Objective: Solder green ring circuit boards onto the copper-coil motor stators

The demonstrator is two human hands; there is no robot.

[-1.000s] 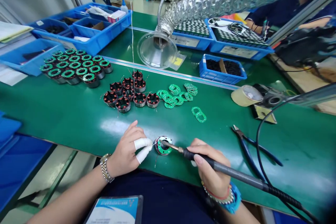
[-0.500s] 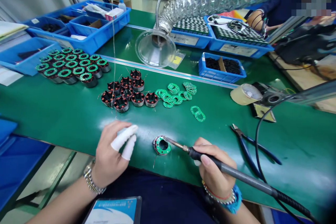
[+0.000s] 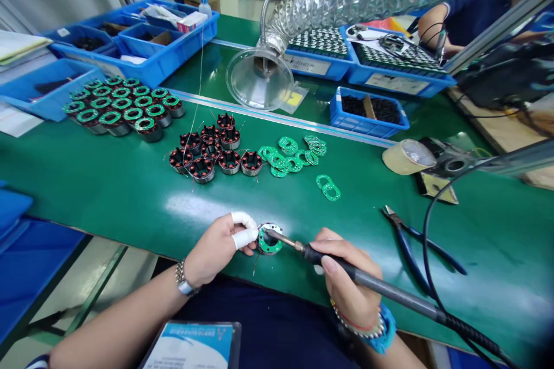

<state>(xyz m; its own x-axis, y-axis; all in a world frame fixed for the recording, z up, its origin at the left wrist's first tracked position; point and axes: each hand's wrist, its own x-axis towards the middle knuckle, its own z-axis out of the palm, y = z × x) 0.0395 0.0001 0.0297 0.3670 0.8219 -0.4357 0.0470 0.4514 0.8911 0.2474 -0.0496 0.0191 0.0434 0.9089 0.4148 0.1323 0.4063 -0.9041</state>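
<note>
A small round motor stator topped with a green ring board lies on the green mat near the front edge. My left hand, with white finger cots on two fingers, pinches the stator's left side; a thin solder wire runs up from that hand. My right hand grips the dark handle of a soldering iron, and the iron's tip touches the top of the ring board.
Behind it lie a cluster of bare wound stators, loose green ring boards and finished stators with green tops. Blue bins, a fume hood on a foil hose, a tape roll and pliers surround them. Another person's arm is at the far right.
My left hand, lifted away to the left half a second ago, has come back and closed on the stator. The iron's tip stays at the ring board.
</note>
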